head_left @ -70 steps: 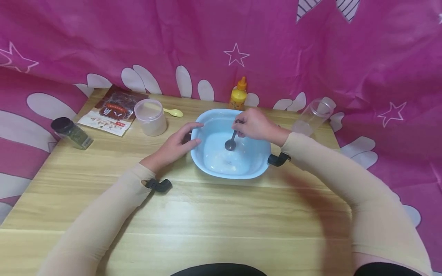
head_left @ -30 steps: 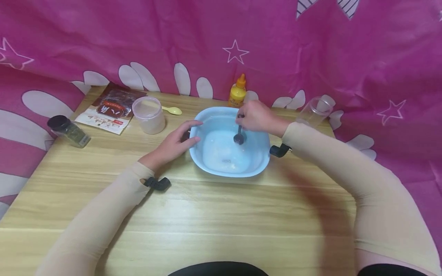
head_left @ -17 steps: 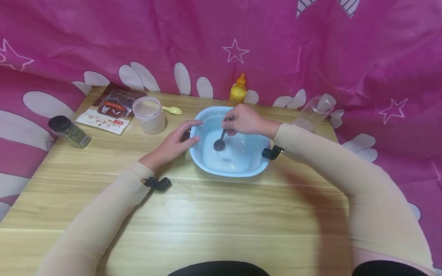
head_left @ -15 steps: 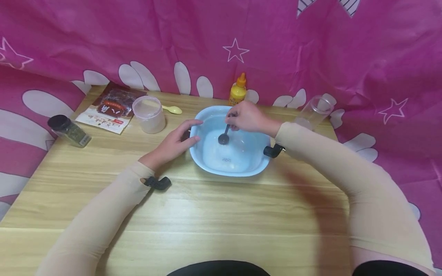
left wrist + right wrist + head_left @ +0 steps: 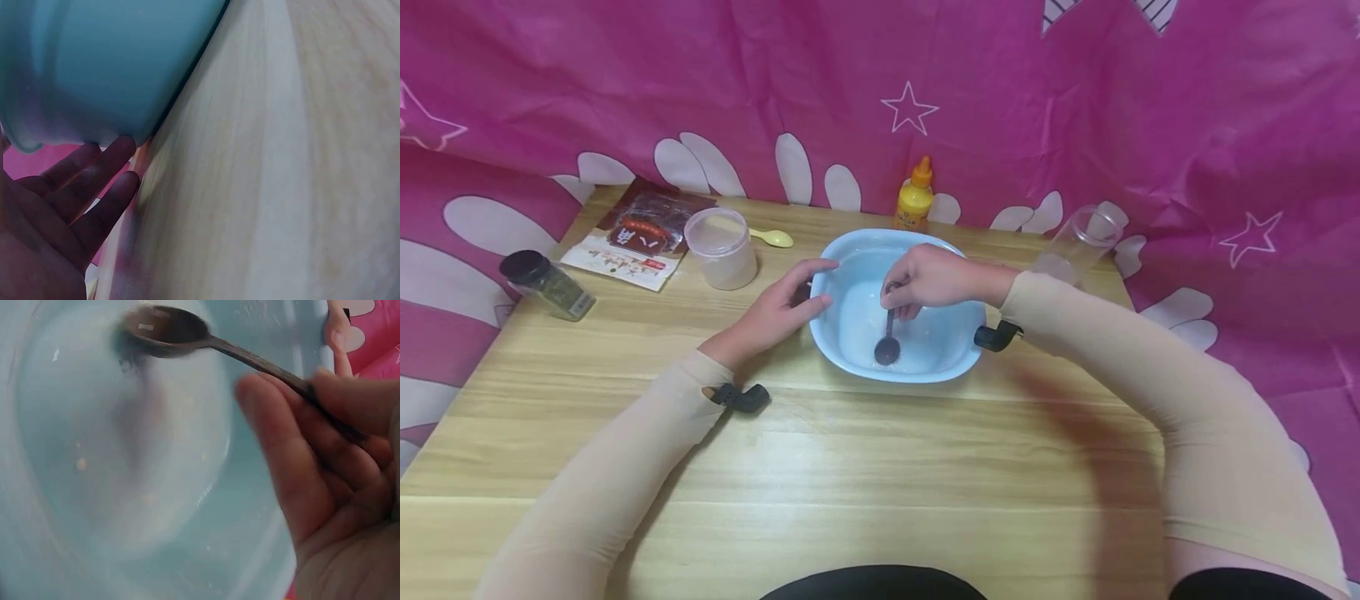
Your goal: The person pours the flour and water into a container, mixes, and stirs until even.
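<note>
Light wood desk [image 5: 865, 467], pink star-print cloth [image 5: 1075, 108] draped behind. Right hand [image 5: 928, 279] grips a dark spoon [image 5: 887, 346] in the blue basin [image 5: 842, 333]. Left hand [image 5: 775, 312] rests flat-fingered against the rim.

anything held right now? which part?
Right hand holds the dark spoon by its handle's upper end. Left hand holds nothing; fingers rest against the blue bowl.

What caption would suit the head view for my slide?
Right hand holds a dark spoon in a light blue basin; left hand steadies its rim on the wooden table.
</note>
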`<state>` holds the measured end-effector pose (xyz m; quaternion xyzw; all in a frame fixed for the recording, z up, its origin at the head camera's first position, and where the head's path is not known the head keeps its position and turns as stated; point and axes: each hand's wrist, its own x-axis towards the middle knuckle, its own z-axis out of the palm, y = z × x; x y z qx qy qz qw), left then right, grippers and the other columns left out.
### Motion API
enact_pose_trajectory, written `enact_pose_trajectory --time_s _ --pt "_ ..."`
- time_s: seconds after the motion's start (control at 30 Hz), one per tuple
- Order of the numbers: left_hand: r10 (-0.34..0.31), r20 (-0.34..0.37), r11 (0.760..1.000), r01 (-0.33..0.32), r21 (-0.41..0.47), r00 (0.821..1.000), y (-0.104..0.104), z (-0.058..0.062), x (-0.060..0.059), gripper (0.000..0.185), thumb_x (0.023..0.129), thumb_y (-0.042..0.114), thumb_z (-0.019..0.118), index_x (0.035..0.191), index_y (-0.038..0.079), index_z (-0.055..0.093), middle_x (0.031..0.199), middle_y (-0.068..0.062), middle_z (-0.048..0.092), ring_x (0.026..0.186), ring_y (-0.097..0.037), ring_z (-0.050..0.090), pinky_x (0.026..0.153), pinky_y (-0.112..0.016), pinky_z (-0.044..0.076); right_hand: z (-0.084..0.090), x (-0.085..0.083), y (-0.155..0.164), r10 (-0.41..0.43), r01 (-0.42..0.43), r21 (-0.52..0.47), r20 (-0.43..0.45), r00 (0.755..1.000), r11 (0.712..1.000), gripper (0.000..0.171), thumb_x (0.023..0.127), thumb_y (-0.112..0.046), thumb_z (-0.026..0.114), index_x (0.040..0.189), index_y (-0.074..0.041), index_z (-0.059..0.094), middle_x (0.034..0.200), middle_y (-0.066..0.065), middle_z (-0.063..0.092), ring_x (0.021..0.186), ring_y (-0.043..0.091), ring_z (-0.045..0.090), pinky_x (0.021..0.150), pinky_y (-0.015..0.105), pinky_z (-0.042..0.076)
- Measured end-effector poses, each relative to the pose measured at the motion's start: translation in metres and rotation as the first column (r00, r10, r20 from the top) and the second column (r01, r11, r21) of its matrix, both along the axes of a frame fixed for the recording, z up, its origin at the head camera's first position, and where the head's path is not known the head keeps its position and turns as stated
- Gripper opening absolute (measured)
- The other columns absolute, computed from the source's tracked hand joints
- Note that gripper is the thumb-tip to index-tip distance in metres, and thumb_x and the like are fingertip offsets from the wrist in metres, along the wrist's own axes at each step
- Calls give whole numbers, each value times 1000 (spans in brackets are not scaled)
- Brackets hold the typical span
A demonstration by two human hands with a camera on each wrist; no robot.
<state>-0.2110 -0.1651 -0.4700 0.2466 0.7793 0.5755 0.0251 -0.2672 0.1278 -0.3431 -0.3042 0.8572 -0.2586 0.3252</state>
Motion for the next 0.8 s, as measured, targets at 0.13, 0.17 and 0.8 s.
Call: enact_pose_trajectory --time_s 0.13,0.17,0.8 --pt "2 4 1000 -2 -5 1000 1 0 1 56 111 15 67 165 14 51 166 -10 52 140 -33 61 111 -32 56 -4 -5 -1 -130 125 -52 -114 985 991 21 108 -19 75 114 0 83 92 5 82 86 20 81 83 34 67" --pt "5 4 1000 -5 -7 1000 1 1 1 56 112 15 67 165 14 51 167 -10 52 140 -33 61 112 -35 55 -3 -7 0 -157 151 -47 -156 975 987 20 108 -19 75 112 -1 84 90 5 81 85 18 80 82 32 66" --pt "2 0 1000 -2 -12 1000 1 3 2 56 112 16 67 165 14 50 167 -10 52 137 -34 63 109 -38 58 1 -4 -9 -153 156 -2 -201 968 988 19 109 -20 75 111 -3 85 88 3 81 84 17 80 79 31 64"
